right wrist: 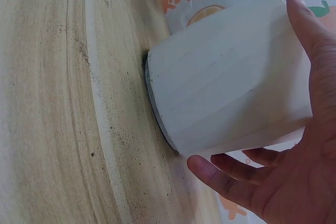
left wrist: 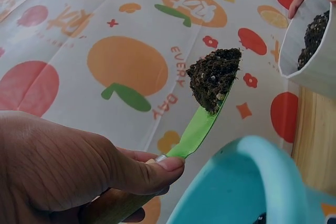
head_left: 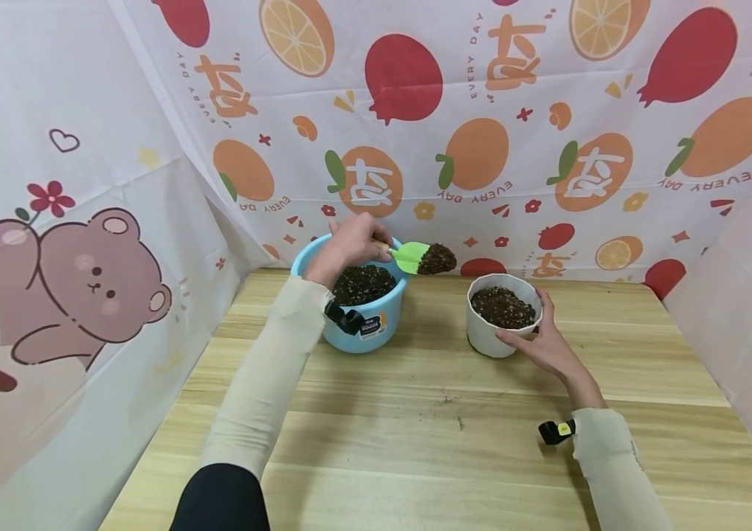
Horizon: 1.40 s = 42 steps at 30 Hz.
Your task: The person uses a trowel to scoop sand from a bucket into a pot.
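My left hand [head_left: 357,240] grips the wooden handle of a small trowel [head_left: 409,257] with a green blade. Dark soil [left wrist: 214,78] is heaped on the blade, which reaches past the right rim of a light blue bucket [head_left: 341,341]. Inside that bucket lies more dark soil [head_left: 364,285]. My right hand [head_left: 553,348] holds a white faceted pot [head_left: 485,341] at its right side, thumb near the front rim and fingers around the far side. The pot stands upright on the table, partly filled with soil [head_left: 503,307].
Soil crumbs [head_left: 460,422] are scattered on the wood-grain table [head_left: 376,457] in front of the pot. A fruit-print sheet [head_left: 535,44] hangs right behind the bucket and pot. Another sheet with a bear print [head_left: 97,280] borders the left side.
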Motion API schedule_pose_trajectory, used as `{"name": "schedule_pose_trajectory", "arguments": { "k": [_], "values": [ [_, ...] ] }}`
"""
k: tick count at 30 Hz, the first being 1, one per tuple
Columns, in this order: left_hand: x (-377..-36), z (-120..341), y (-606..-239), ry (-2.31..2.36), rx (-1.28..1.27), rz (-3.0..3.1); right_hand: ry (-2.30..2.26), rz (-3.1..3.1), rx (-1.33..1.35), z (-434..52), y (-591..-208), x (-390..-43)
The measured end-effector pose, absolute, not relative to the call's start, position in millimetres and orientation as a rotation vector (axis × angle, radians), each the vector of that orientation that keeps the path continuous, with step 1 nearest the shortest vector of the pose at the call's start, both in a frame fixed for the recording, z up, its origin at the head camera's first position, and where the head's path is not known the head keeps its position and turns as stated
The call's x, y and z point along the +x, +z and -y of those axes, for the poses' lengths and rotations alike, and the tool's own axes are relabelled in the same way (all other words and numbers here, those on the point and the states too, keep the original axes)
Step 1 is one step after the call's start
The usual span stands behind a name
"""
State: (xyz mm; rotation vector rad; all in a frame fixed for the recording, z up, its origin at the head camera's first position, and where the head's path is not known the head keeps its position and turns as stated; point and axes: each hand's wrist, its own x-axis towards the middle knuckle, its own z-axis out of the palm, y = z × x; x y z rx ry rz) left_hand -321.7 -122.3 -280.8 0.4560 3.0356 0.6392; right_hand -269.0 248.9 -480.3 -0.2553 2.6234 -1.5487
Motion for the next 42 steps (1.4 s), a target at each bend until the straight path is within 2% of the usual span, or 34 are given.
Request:
{"name": "schedule_pose_trajectory", "arguments": {
  "k": [42],
  "values": [
    [-323.2, 57.2, -299.2, 0.684, 0.568, -2.915, -1.56, -2.609, -0.255, -248.2, -478.9, -267.0]
  ]
}}
